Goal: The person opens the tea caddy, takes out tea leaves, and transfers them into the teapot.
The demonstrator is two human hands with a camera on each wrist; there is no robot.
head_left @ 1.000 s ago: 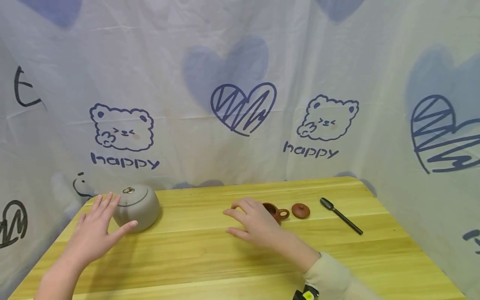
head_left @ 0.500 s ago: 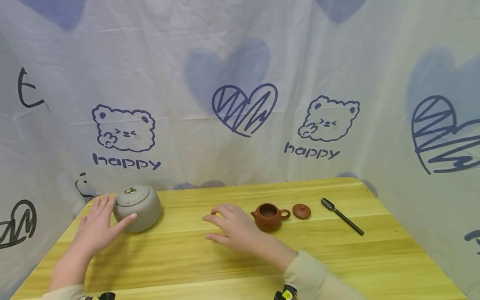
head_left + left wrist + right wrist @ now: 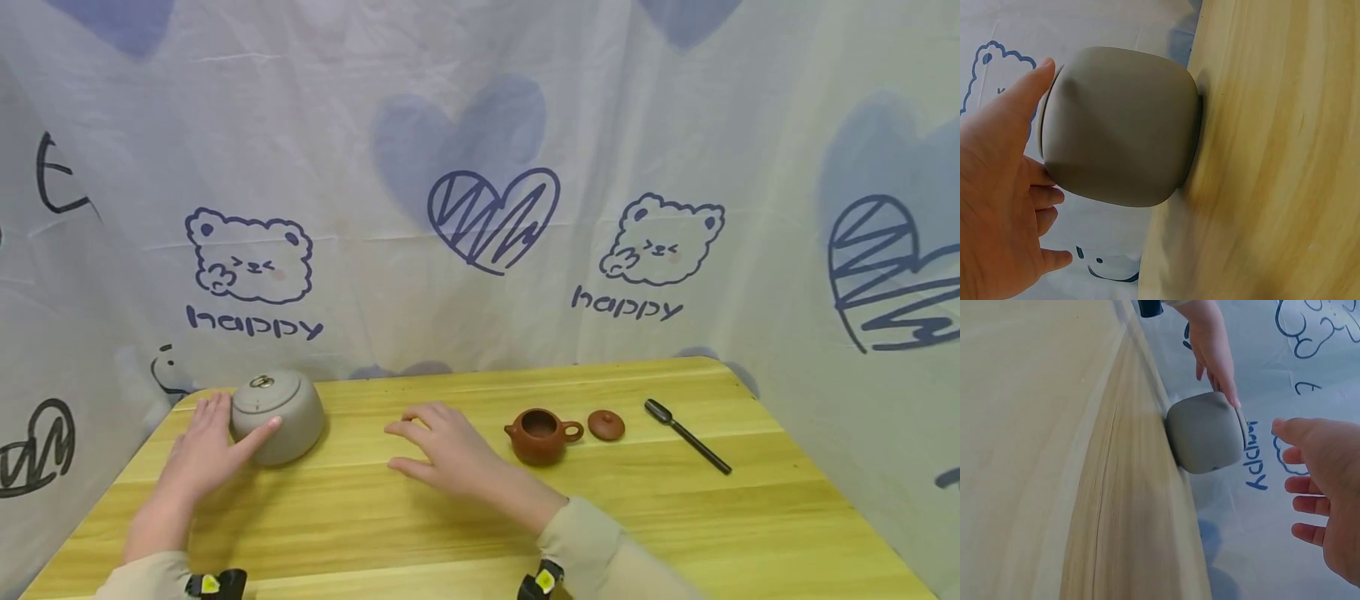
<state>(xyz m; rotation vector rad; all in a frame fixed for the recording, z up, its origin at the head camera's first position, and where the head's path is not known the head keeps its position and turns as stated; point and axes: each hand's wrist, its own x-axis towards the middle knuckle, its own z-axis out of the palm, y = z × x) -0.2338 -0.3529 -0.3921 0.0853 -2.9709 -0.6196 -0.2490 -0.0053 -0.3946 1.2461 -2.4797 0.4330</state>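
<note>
A grey round lidded jar [image 3: 288, 429] with a small metal ring on its lid [image 3: 262, 392] stands at the table's left. My left hand [image 3: 202, 446] is at its left side, thumb and fingers spread along the upper wall near the lid seam; the left wrist view shows the jar's body [image 3: 1119, 128] with the thumb at its top edge. Over the middle of the table is my right hand [image 3: 446, 450], fingers loosely bent and holding nothing, apart from the jar. To its right sits a small reddish-brown teapot [image 3: 542, 446], uncovered, spout pointing left.
The teapot's round lid [image 3: 606, 425] lies beside its handle. A black scoop [image 3: 690, 437] with a long handle rests farther right on the wooden table [image 3: 420, 550]. A printed white cloth [image 3: 375, 333] hangs behind and at both sides.
My right hand has moved left from in front of the teapot, uncovering it, toward the jar. My left hand has shifted slightly, its fingers closer in along the jar's left side.
</note>
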